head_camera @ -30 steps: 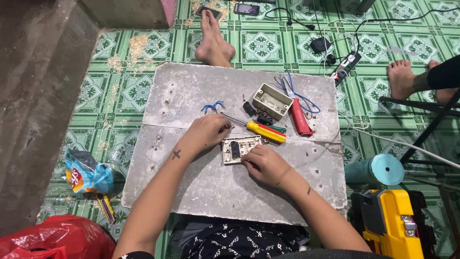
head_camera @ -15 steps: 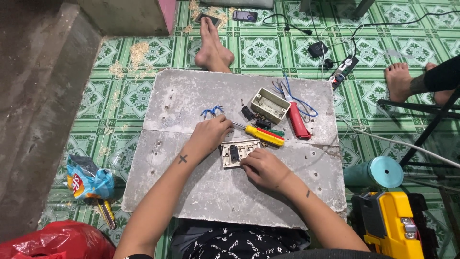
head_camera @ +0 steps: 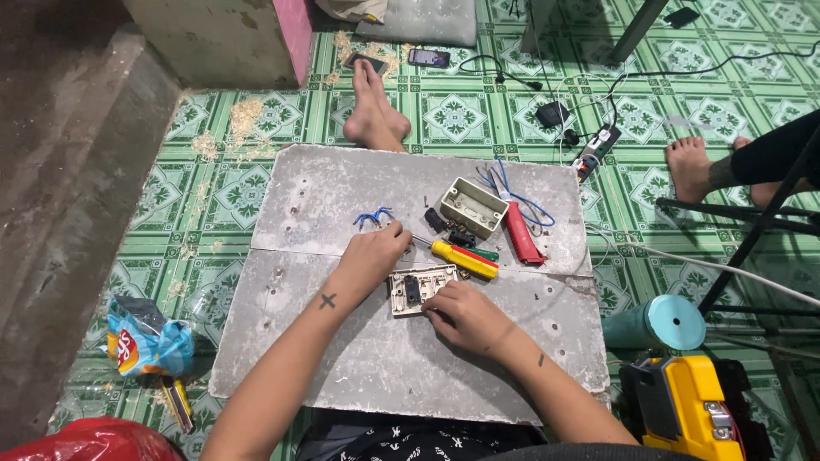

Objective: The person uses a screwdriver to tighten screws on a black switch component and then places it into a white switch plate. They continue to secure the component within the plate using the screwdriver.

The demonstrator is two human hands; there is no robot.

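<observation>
Both hands work at a switch plate [head_camera: 420,290] lying mid-worktop [head_camera: 342,358]. Right hand [head_camera: 468,316] curls over the plate's near right corner, fingertips pressed to its edge. Left hand [head_camera: 372,253], fingers bent together, rests just left of the plate, touching blue wire [head_camera: 372,218]; whether it pinches the wire cannot be told. Just beyond lie a yellow screwdriver [head_camera: 461,258], a red tool [head_camera: 519,234] and an open box [head_camera: 472,207]. Farther off, bare feet [head_camera: 374,115] rest on green tiles [head_camera: 453,115].
</observation>
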